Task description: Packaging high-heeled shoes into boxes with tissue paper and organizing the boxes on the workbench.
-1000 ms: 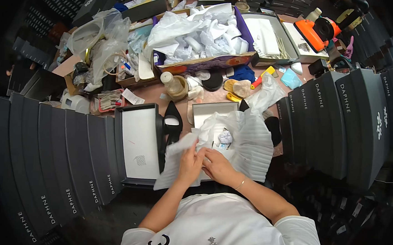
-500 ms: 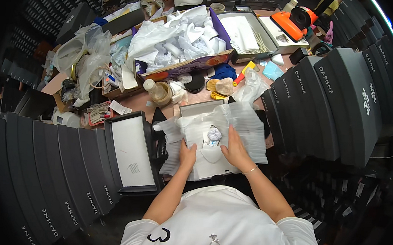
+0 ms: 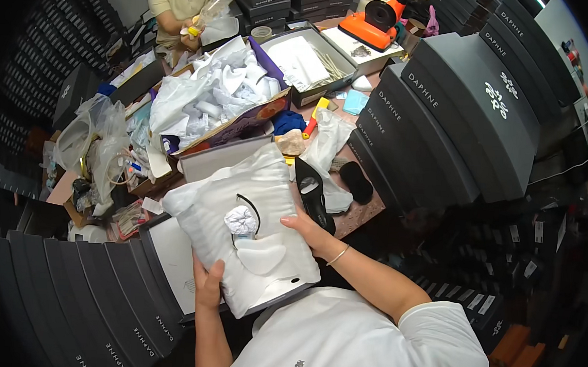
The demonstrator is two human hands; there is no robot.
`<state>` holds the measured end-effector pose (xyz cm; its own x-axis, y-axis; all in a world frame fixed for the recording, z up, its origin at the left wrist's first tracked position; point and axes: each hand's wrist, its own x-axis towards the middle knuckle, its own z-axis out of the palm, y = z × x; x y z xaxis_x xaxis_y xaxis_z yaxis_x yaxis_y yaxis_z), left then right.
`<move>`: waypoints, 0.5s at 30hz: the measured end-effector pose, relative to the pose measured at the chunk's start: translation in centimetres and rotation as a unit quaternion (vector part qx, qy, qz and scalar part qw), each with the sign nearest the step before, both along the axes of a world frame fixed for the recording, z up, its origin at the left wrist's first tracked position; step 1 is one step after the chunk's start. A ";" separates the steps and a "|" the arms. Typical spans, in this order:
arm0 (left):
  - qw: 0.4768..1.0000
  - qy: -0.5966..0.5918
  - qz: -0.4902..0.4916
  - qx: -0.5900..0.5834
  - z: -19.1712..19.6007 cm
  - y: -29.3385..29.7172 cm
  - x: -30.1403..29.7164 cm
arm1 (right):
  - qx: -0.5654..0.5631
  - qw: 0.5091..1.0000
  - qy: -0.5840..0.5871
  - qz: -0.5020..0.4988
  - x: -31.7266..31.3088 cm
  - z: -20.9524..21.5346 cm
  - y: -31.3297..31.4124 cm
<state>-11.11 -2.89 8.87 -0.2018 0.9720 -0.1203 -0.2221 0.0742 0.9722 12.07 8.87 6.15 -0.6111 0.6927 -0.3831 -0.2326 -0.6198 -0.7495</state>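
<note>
A dark shoebox (image 3: 279,298) is tilted between my hands, lined with white wrapping (image 3: 196,211) that bulges over its edges. In the wrapping lie a crumpled white paper ball (image 3: 241,220), a thin black strap or edge beside it, and a smooth white pad (image 3: 260,255). My left hand (image 3: 208,281) is closed on the near left side, thumb on top. My right hand (image 3: 306,231) grips the right side, its thumb over the wrapping and its other fingers hidden. To the right of the box lies a black shoe (image 3: 312,200), with another dark shoe (image 3: 357,182) beyond it.
Stacked dark shoeboxes rise on the left (image 3: 95,292) and right (image 3: 427,138). A box lid (image 3: 173,247) lies partly under the held box. Beyond are a carton of crumpled paper (image 3: 215,140), a red-and-yellow tool (image 3: 315,119) and an orange machine (image 3: 373,27). A co-worker (image 3: 184,5) holds a bottle.
My hands have shifted the box leftward and tilted it over the lid; the spread wrapping flaps are now gathered in. The view has turned right, and more of the black shoes shows.
</note>
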 end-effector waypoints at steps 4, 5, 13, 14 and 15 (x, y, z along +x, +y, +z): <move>0.979 0.114 0.080 -0.152 -5.3 -0.1 4.2 | -0.188 0.982 -0.019 0.013 1.1 -5.5 -0.1; 0.983 0.026 0.090 -0.160 -5.8 0.7 5.0 | -0.164 0.986 -0.034 -0.007 1.6 -6.6 0.1; 0.979 -0.058 0.063 -0.184 -21.9 1.9 8.0 | 0.203 0.886 -0.413 0.056 5.2 -10.2 4.9; 0.979 0.014 0.064 -0.193 -22.1 2.1 8.4 | 0.215 0.867 -0.444 0.075 5.2 -9.9 5.3; 0.974 -0.017 0.051 -0.220 -20.5 2.6 8.5 | 0.221 0.848 -0.474 0.092 5.3 -9.6 5.1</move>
<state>-2.63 -0.34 -11.64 -0.2826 0.8006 -0.5284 -0.2815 0.4574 0.8435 17.33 13.98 -3.47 -0.2866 0.8230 -0.4905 0.6733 -0.1912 -0.7142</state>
